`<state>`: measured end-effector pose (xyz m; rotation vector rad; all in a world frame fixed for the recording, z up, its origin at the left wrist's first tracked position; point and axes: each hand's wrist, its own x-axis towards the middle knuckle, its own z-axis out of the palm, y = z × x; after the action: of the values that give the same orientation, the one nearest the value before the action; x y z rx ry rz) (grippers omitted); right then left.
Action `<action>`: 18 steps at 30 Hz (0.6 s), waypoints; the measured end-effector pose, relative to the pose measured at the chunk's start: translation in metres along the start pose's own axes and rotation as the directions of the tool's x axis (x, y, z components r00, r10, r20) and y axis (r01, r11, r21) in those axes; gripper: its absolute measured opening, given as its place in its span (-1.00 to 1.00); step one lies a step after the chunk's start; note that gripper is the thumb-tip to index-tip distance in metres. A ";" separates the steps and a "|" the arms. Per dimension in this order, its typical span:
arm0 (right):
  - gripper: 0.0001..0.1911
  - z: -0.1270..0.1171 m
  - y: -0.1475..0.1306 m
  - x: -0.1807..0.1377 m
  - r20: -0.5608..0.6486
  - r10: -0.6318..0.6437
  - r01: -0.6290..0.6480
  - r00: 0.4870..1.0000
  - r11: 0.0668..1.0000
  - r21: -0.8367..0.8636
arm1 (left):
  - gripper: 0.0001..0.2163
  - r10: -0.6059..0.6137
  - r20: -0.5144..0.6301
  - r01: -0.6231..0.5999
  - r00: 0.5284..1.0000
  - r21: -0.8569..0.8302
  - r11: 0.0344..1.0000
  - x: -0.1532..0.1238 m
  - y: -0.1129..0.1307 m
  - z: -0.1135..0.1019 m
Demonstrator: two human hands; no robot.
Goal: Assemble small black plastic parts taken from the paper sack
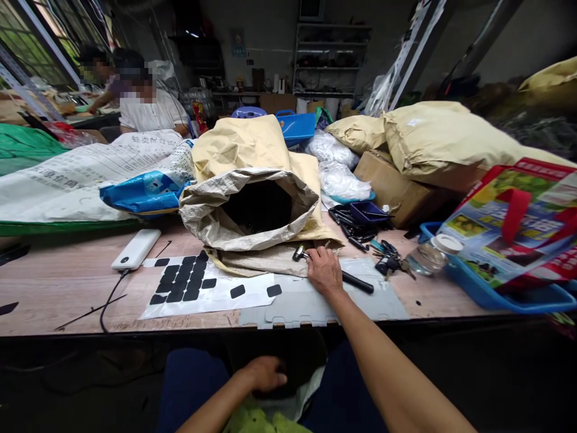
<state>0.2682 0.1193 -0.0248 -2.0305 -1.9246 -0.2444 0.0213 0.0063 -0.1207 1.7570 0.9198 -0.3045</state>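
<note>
My right hand point(324, 269) is closed around a hammer lying across a grey mat point(383, 300) at the table's front. The hammer's metal head point(298, 252) shows left of my fingers, and its black handle point(358, 282) sticks out on the right. Below the table edge, between my knees, my left hand point(267, 371) hangs over a dark opening with a pale bag edge point(311, 388) beside it. Its fingers are curled and dim, and whatever they may hold is hidden. Black rounded patches point(180, 278) lie in rows on a white sheet point(259, 299), with a few loose ones.
A large paper sack point(247, 144) lies with its dark mouth facing me. A white power bank point(136, 249) with a cable is on the left. Keys point(392, 264), a jar point(428, 258) and a blue basket point(491, 288) stand right. Two people sit in the background.
</note>
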 end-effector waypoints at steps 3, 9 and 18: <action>-0.77 0.001 0.000 0.000 -0.002 0.002 -0.002 1.000 1.000 -0.009 | -0.62 0.274 0.232 -0.256 0.933 -0.104 0.961 -0.027 0.050 -0.051; -0.77 -0.001 -0.001 0.000 0.005 0.004 -0.004 1.000 1.000 -0.010 | -0.66 0.310 -0.581 -0.504 0.752 -0.203 0.840 -0.014 0.129 -0.219; -0.77 -0.004 0.000 0.000 0.018 0.003 -0.003 1.000 1.000 -0.005 | -0.66 -0.239 -0.894 0.266 0.379 -0.142 0.954 0.066 0.129 -0.299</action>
<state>0.2686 0.1183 -0.0214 -2.0453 -1.9336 -0.2303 0.0887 0.2858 0.0453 1.7505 2.0005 0.5646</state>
